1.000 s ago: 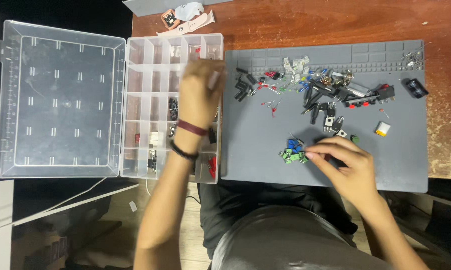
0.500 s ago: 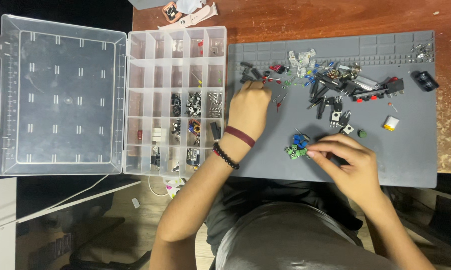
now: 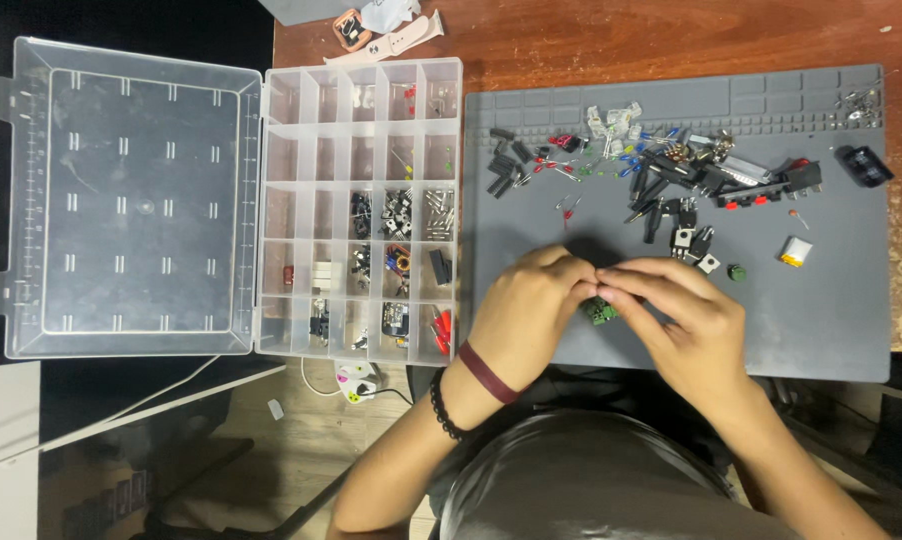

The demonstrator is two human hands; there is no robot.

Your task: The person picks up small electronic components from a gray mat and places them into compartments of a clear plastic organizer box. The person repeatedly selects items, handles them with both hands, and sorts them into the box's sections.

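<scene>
From the head camera, both hands meet over the near middle of a grey silicone work mat [image 3: 811,330] that lies on a reddish wooden table [image 3: 671,35]. The left hand [image 3: 531,305] and the right hand [image 3: 676,320] have their fingertips pressed together, each grip pinched nearly closed around a small cluster of green terminal blocks [image 3: 601,313], which sits on the mat just beneath the fingers; only a green corner of it shows, so how many pieces are held I cannot tell. The left wrist wears a maroon band [image 3: 487,373] and a black bead bracelet [image 3: 441,405]. Farther up the mat lies a scattered pile of electronic parts [image 3: 671,175]: black components, red and green LEDs, small white pieces. A small green round part [image 3: 737,271] lies just right of the right hand, and a small yellow and silver pouch cell [image 3: 796,251] lies farther right. A black block [image 3: 864,165] sits near the mat's far right edge. Left of the mat, touching its edge, stands an open clear plastic organiser box [image 3: 361,205] with many compartments, several holding small parts, its lid [image 3: 131,200] folded flat to the left. Beyond the box lies a pale pink watch strap [image 3: 391,42].
</scene>
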